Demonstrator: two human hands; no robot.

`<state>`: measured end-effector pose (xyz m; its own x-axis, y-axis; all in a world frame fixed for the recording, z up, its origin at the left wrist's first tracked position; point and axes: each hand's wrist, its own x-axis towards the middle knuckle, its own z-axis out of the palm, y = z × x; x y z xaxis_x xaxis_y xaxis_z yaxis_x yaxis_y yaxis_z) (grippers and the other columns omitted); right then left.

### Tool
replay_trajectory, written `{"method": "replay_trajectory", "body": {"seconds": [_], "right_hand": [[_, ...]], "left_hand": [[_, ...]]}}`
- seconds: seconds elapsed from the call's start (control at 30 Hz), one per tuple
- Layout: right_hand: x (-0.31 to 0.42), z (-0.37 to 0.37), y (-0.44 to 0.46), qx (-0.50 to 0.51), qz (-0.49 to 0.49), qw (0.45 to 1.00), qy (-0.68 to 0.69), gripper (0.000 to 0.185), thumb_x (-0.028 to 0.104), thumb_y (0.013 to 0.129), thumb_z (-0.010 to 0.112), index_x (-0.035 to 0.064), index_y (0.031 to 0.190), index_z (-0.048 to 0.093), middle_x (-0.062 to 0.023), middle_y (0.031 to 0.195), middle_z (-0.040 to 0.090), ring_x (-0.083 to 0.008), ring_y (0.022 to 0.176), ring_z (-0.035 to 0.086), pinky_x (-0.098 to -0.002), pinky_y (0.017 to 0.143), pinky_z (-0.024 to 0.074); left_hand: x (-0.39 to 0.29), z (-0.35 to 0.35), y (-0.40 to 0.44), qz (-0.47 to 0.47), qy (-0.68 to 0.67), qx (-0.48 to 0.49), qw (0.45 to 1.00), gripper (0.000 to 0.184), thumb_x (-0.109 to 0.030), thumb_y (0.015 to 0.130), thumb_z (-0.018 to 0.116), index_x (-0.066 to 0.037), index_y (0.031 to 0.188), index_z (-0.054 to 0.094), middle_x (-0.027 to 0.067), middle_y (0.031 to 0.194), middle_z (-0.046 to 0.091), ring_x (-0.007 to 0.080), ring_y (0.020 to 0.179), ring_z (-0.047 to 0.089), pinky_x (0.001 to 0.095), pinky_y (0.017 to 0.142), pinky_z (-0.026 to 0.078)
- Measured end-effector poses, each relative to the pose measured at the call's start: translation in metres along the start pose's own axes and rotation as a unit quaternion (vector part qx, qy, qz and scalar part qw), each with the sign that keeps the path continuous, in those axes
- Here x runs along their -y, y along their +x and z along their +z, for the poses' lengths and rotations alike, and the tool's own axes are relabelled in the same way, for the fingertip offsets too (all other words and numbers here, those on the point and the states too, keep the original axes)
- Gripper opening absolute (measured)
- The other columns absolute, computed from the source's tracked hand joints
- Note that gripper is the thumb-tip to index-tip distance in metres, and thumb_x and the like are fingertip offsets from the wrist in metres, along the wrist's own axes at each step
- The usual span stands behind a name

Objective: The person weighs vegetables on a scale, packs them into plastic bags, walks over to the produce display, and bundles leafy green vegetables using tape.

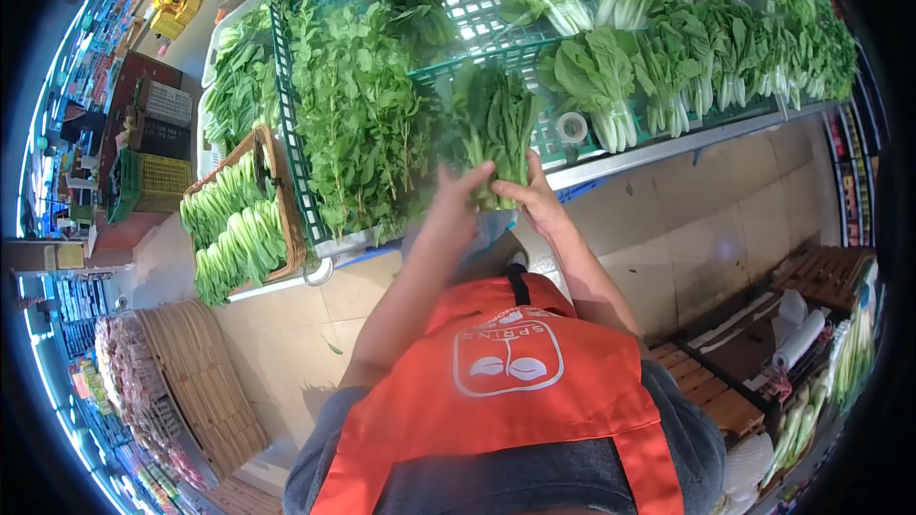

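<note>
A bunch of dark leafy greens is held upright between my two hands, over the front edge of the display. My left hand, a little smeared by motion, grips the stems from the left, its thumb across them. From the right, my right hand has its fingers wrapped round the lower stems. To the right of the bunch, a white roll of tape lies in the green crate. Tied bunches of pale-stemmed greens stand beside it.
Leafy herbs fill the crate's left section. A wicker basket of green bunches stands at the left. The metal display edge runs in front of me. Wooden slatted stands and a plastic-bag roll are behind right.
</note>
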<state>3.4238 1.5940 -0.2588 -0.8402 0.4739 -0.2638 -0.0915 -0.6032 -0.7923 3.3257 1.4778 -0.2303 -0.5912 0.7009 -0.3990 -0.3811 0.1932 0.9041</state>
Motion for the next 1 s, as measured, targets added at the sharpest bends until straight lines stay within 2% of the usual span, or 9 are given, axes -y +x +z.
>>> {"method": "replay_trajectory", "body": {"seconds": [0.1,0.17,0.33,0.43,0.57,0.6,0.73,0.83,1.0], "right_hand": [[0.007,0.008,-0.002,0.001,-0.014,0.998,-0.063,0.089,0.016,0.071,0.075,0.0011,0.136,0.016,-0.0164,0.122,0.045,-0.0243,0.112,0.047,-0.0327,0.094,0.0385],[0.018,0.019,-0.004,-0.012,-0.034,0.987,-0.153,0.081,0.023,0.075,0.071,-0.0002,0.134,0.021,-0.0169,0.122,0.046,-0.0253,0.113,0.046,-0.0334,0.095,0.0374],[0.021,0.020,0.002,-0.027,-0.067,0.884,-0.463,0.073,0.052,0.089,0.040,-0.0053,0.133,0.027,-0.0261,0.127,0.041,-0.0346,0.122,0.038,-0.0388,0.103,0.0276],[-0.014,0.009,0.033,-0.054,-0.063,0.909,-0.409,0.070,0.053,0.091,0.033,-0.0060,0.130,0.033,-0.0272,0.132,0.036,-0.0363,0.125,0.033,-0.0392,0.104,0.0245],[-0.045,0.004,0.055,-0.190,-0.096,0.847,-0.486,0.061,0.044,0.092,0.038,-0.0029,0.130,0.034,-0.0282,0.133,0.033,-0.0392,0.125,0.031,-0.0405,0.104,0.0252],[-0.038,0.008,0.051,-0.204,-0.120,0.845,-0.480,0.052,0.042,0.090,0.041,0.0114,0.132,0.040,-0.0329,0.135,0.028,-0.0451,0.127,0.026,-0.0452,0.105,0.0231],[-0.025,0.000,0.041,-0.174,-0.134,0.817,-0.533,0.037,0.025,0.087,0.049,0.0120,0.122,0.051,-0.0307,0.132,0.033,-0.0432,0.125,0.029,-0.0506,0.101,0.0261],[0.007,0.008,0.025,-0.155,-0.302,0.684,-0.646,0.036,0.012,0.079,0.054,0.0119,0.116,0.057,-0.0257,0.128,0.040,-0.0397,0.121,0.035,-0.0468,0.098,0.0304],[0.019,0.014,0.045,0.073,-0.244,0.696,-0.672,0.038,0.000,0.068,0.056,0.0113,0.103,0.063,-0.0110,0.113,0.049,-0.0316,0.106,0.044,-0.0420,0.090,0.0349]], "left_hand": [[0.006,-0.014,0.011,-0.068,-0.141,0.152,0.976,0.052,-0.029,0.087,0.057,-0.008,0.131,0.038,0.0128,0.129,0.044,0.0264,0.117,0.044,0.0471,0.096,0.037],[-0.007,-0.004,0.010,-0.187,-0.273,0.110,0.937,0.048,-0.031,0.088,0.055,-0.008,0.129,0.041,0.0104,0.126,0.048,0.0261,0.112,0.049,0.0479,0.096,0.038],[-0.002,0.000,0.010,-0.138,-0.281,0.122,0.942,0.051,-0.032,0.087,0.057,-0.008,0.129,0.041,0.0109,0.125,0.047,0.0266,0.113,0.048,0.0480,0.097,0.037],[0.021,-0.008,0.024,-0.161,-0.297,0.076,0.938,0.053,-0.033,0.085,0.059,-0.009,0.128,0.040,0.0114,0.124,0.047,0.0278,0.114,0.047,0.0486,0.097,0.038],[0.039,-0.010,0.044,-0.191,-0.371,0.048,0.908,0.047,-0.032,0.083,0.063,-0.007,0.119,0.047,0.0085,0.109,0.058,0.0241,0.098,0.057,0.0443,0.087,0.047],[0.035,-0.009,0.046,-0.185,-0.351,0.055,0.916,0.046,-0.033,0.083,0.063,-0.008,0.119,0.047,0.0087,0.109,0.058,0.0240,0.098,0.057,0.0443,0.087,0.047],[0.037,-0.009,0.045,-0.188,-0.309,0.072,0.929,0.046,-0.037,0.083,0.063,-0.010,0.118,0.048,0.0084,0.109,0.058,0.0223,0.097,0.057,0.0429,0.085,0.046],[0.043,-0.014,0.049,-0.194,-0.273,0.096,0.937,0.053,-0.048,0.083,0.058,-0.015,0.123,0.044,0.0053,0.111,0.056,0.0203,0.102,0.053,0.0402,0.085,0.042],[0.047,-0.015,0.055,-0.214,-0.230,0.150,0.937,0.072,-0.064,0.080,0.049,-0.018,0.133,0.035,0.0063,0.128,0.046,0.0211,0.118,0.042,0.0462,0.096,0.032]]}}
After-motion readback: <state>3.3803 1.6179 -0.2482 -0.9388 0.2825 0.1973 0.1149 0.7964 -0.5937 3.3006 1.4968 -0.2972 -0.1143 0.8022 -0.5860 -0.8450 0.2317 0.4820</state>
